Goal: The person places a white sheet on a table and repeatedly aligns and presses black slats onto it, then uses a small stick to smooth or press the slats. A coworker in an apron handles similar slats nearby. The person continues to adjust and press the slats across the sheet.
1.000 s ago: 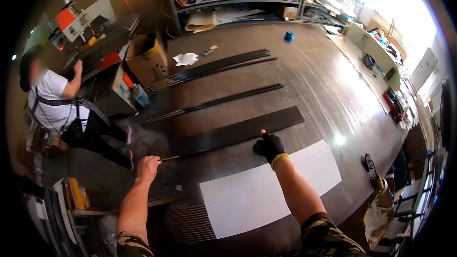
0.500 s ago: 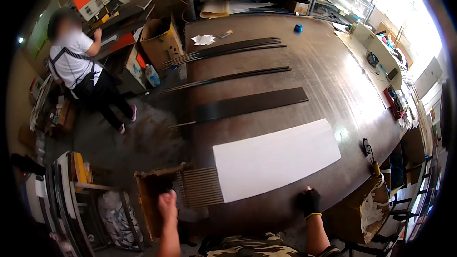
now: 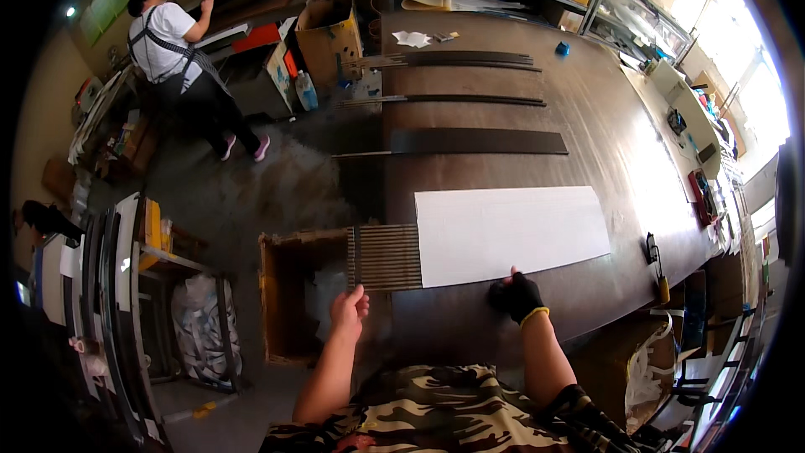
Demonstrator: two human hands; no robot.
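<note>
My left hand, bare, has its fingers curled in; it is just in front of the row of thin ribbed rods sticking out past the table's left edge. Whether anything is in its grasp is hidden. A narrow dark band crosses the rods near their outer ends. Over these rods lies a long white rectangular board, flat on the table. My right hand, in a black glove with a yellow cuff and bare fingertips, is closed beside the board's near edge, thumb upward. What it holds, if anything, cannot be made out.
Beyond the board lie a dark flat panel and bundles of dark strips on the brown table. An open cardboard box stands at the table's left. A yellow-handled tool is at the right edge. A co-worker stands far left.
The view has shifted, so the table sits straighter. My left hand has come from over the box toward the rods' near side. My right hand is now closer to the board's near edge.
</note>
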